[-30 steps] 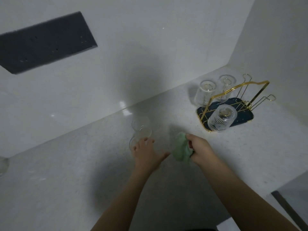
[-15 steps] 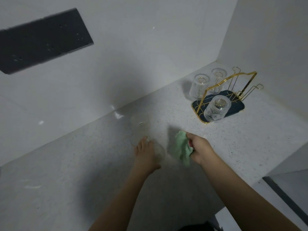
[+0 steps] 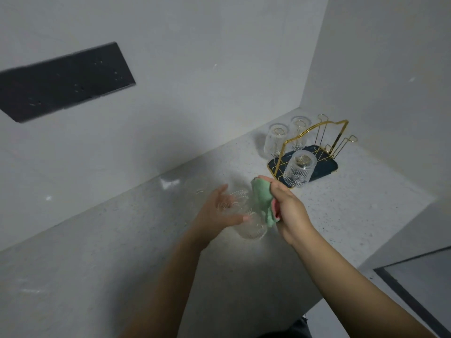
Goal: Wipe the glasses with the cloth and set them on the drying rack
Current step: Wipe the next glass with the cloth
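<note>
My left hand (image 3: pixel 218 211) grips a clear ribbed glass (image 3: pixel 246 222), tilted on its side above the counter. My right hand (image 3: pixel 289 208) holds a bunched green cloth (image 3: pixel 262 201) pressed against that glass. A second glass (image 3: pixel 197 191) looks faint and blurred on the counter just behind my left hand. The gold wire drying rack (image 3: pixel 314 145) on a dark tray (image 3: pixel 327 167) stands in the right corner. It carries three upturned glasses: a front one (image 3: pixel 299 168) and two behind it (image 3: pixel 275 140) (image 3: pixel 299 130).
The pale speckled counter (image 3: pixel 122 252) runs along a white wall and ends in the right corner. A dark rectangular panel (image 3: pixel 63 81) is set in the wall at the upper left. The counter's front edge drops off at the lower right (image 3: pixel 353 264).
My left hand has lifted one glass off the counter and tilted it toward the cloth. My right hand has brought the cloth up against it. The view has shifted.
</note>
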`<state>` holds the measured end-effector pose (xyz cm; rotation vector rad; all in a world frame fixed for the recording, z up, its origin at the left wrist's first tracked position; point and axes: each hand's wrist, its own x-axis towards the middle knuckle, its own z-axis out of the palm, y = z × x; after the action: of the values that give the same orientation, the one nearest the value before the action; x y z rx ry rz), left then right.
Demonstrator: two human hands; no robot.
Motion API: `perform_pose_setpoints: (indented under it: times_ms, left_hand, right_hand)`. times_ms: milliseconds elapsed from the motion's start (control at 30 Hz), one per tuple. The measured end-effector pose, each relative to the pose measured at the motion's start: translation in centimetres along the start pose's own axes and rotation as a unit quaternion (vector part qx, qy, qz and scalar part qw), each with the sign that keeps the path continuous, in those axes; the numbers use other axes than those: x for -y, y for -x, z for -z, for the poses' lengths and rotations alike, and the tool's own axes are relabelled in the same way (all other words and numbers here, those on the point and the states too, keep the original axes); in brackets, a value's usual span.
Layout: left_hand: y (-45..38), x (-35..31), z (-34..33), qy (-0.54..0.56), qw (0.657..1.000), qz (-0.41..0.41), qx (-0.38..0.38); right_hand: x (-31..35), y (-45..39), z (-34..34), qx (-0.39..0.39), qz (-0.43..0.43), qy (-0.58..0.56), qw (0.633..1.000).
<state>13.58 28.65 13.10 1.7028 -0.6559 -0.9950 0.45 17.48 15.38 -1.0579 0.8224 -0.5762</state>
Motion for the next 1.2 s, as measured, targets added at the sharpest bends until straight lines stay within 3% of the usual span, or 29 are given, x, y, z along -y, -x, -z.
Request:
perform_pose_setpoints:
  times_ms: [67,167,233,333,433,500,567,633,867,933,1033,1133,1200]
  left_hand:
    - [0.1,-0.9,-1.8,0.172,0.985,-0.009,0.009]
    - [0.7,-2.0,-4.9,0.323,0.946,-0.029,0.018]
    - [1.1,-3.5,-6.3,0.342,0.939,-0.029,-0.007]
    - [1.3,-5.4,-7.7,0.319,0.947,-0.026,-0.015]
    - [1.4,-6.6,-8.5,0.282,0.959,-0.026,0.016]
    - [1.4,-6.8,-9.3,0.263,0.964,-0.039,0.022]
    - [1.4,-6.9,-10.1,0.268,0.962,-0.057,0.019]
    - [1.1,-7.1,-10.6,0.271,0.960,-0.063,0.013]
    - [-0.5,-8.7,-9.6,0.235,0.968,-0.072,-0.048]
    - [-0.5,-8.9,-10.1,0.235,0.966,-0.079,-0.073]
    - [-0.4,-9.5,-11.0,0.196,0.972,-0.108,-0.070]
    - [-0.8,-10.5,-10.7,0.098,0.983,-0.125,-0.089]
    - [-0.9,-11.0,-10.6,0.056,0.991,-0.096,-0.075]
  right_hand:
    - [0.9,0.5,0.0,0.052,0.053,0.007,0.997]
    - [1.8,1.4,0.2,0.080,0.115,0.085,0.986]
    - [2.1,2.1,0.5,0.097,0.153,0.158,0.971]
    - [2.1,2.9,1.3,0.103,0.254,0.336,0.901]
    - [1.8,3.2,2.0,0.108,0.303,0.412,0.852]
    - [2.3,2.9,2.4,0.093,0.283,0.373,0.879]
    - [4.0,2.2,2.7,0.070,0.201,0.278,0.937]
    - [5.4,1.5,3.2,0.053,0.132,0.213,0.967]
    - [4.6,3.9,3.0,0.093,0.236,0.269,0.929]
    - [5.4,2.4,3.3,0.067,0.202,0.226,0.951]
    - [6.5,0.0,3.9,0.016,0.050,0.096,0.994]
    - [6.4,0.0,3.6,-0.012,0.072,0.121,0.990]
    - [6.7,0.7,3.3,-0.025,0.103,0.133,0.985]
